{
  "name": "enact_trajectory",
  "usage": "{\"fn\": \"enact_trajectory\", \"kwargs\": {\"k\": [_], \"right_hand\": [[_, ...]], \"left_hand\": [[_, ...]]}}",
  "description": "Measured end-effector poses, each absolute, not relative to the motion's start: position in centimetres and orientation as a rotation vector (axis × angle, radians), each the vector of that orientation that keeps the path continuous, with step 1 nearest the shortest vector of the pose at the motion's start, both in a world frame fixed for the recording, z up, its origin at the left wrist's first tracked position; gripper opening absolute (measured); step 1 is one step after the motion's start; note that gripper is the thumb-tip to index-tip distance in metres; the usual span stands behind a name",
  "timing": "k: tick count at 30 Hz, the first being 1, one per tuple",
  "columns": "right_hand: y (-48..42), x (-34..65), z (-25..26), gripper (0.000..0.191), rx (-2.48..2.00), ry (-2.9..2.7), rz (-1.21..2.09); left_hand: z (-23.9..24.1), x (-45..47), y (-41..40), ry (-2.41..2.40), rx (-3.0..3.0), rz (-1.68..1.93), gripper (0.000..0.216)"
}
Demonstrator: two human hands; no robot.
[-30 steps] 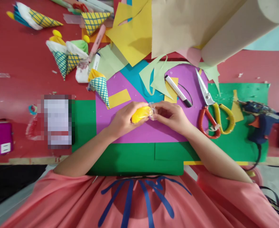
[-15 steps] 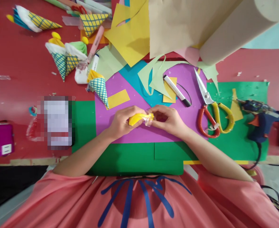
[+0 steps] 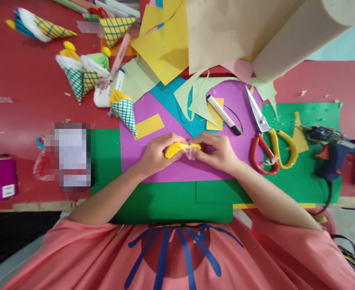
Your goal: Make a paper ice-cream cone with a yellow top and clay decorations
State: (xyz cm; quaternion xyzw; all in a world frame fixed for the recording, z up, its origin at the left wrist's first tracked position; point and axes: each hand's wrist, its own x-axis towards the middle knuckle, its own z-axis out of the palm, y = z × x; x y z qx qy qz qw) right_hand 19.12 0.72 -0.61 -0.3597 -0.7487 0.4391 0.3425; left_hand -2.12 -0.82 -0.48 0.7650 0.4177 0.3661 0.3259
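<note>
A lump of yellow modelling clay (image 3: 174, 150), partly in clear crinkled plastic, is stretched between my two hands above the purple sheet (image 3: 153, 169). My left hand (image 3: 157, 155) is closed round its thick end, thumb and fingers pressed on it. My right hand (image 3: 218, 151) pinches the thin end and the plastic wrap (image 3: 192, 152). A paper cone (image 3: 125, 110) with blue crosshatching and a yellow rim lies beyond my left hand, beside a yellow paper strip (image 3: 150, 126). Beyond my right hand is a black-tipped white marker (image 3: 224, 114).
Scissors (image 3: 263, 125) with red and yellow handles lie to the right, then a blue glue gun (image 3: 331, 157). At the far left stand several decorated cones (image 3: 71, 76). A blurred phone-like object (image 3: 74, 157) is at left. A large paper roll (image 3: 292, 44) sits at the back right.
My right hand has shifted slightly, and the thin end of the yellow clay now reaches further right between its fingers. The clay looks more drawn out.
</note>
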Motion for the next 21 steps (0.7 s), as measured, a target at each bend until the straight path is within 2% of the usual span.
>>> {"fn": "enact_trajectory", "kwargs": {"k": [11,21], "right_hand": [[1.6,19.43,-0.25,0.028,-1.037,-1.386,1.554],[0.95,18.98,-0.89,0.021,-1.023,-1.839,1.312]], "left_hand": [[-0.81,-2.67,-0.82,1.301,1.958,1.052,0.021],[-1.38,-2.38,-0.96,1.128,2.255,1.015,0.017]]}}
